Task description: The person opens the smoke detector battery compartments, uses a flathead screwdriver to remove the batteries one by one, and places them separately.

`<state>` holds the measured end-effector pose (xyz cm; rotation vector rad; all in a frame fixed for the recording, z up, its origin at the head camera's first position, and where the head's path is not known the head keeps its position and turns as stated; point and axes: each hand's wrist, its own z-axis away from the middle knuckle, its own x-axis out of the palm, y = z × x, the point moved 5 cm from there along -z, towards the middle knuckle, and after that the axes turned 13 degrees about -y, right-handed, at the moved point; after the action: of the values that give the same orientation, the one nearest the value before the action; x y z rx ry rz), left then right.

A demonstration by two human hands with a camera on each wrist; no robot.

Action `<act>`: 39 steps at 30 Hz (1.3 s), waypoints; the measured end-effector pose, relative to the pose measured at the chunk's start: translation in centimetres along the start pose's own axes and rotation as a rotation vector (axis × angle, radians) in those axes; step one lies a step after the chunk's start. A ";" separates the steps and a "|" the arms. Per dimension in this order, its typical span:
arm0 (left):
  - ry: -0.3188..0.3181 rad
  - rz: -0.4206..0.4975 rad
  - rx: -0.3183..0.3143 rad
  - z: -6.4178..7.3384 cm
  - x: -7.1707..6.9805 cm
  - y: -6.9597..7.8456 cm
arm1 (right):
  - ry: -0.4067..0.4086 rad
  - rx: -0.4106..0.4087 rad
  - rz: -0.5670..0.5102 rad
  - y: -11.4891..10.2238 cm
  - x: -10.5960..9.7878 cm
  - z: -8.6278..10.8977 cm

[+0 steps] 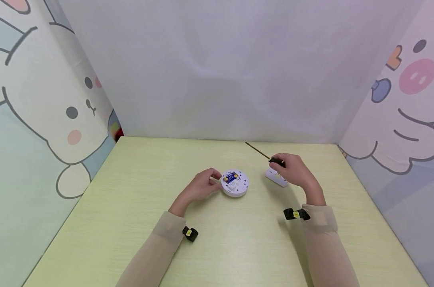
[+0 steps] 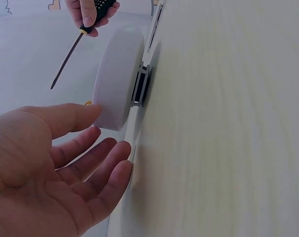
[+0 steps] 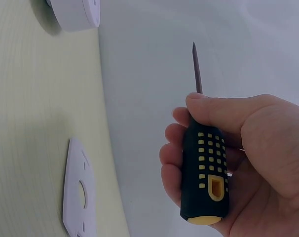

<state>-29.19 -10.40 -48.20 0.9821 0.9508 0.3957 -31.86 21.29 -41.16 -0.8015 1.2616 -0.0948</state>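
A round white device (image 1: 235,187) with blue-and-gold batteries (image 1: 232,177) in its upper face lies on the table. In the left wrist view a dark grey bracket (image 2: 140,85) shows between its underside and the table. My left hand (image 1: 202,185) is at the device's left edge, thumb tip against the rim and the other fingers loosely bent. My right hand (image 3: 268,148) grips a screwdriver (image 3: 205,163) by its black-and-yellow handle, above the table. The screwdriver's shaft points away to the upper left in the head view, apart from the device.
Partly under my right hand, a flat white plate (image 1: 274,177) with a round hole lies on the table (image 1: 231,247). A pale curtain (image 1: 217,79) closes off the back. Cartoon-printed panels (image 1: 59,131) stand at both sides.
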 end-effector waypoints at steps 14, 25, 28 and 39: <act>-0.011 -0.028 0.039 0.1 0.1 0.4 | 0.002 0.000 -0.003 -0.1 0.0 0.1; -0.048 -0.051 0.067 0.0 0.3 0.5 | 0.004 0.000 -0.005 0.1 0.1 0.0; -0.059 -0.048 0.070 -0.1 0.3 0.4 | 0.009 0.002 -0.002 0.1 0.1 -0.1; -0.052 0.033 0.050 -0.2 0.8 0.3 | 0.004 0.009 -0.003 0.1 0.1 -0.2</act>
<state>-28.90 -9.58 -48.43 1.0504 0.9021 0.3742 -32.04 21.23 -41.36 -0.7958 1.2634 -0.1043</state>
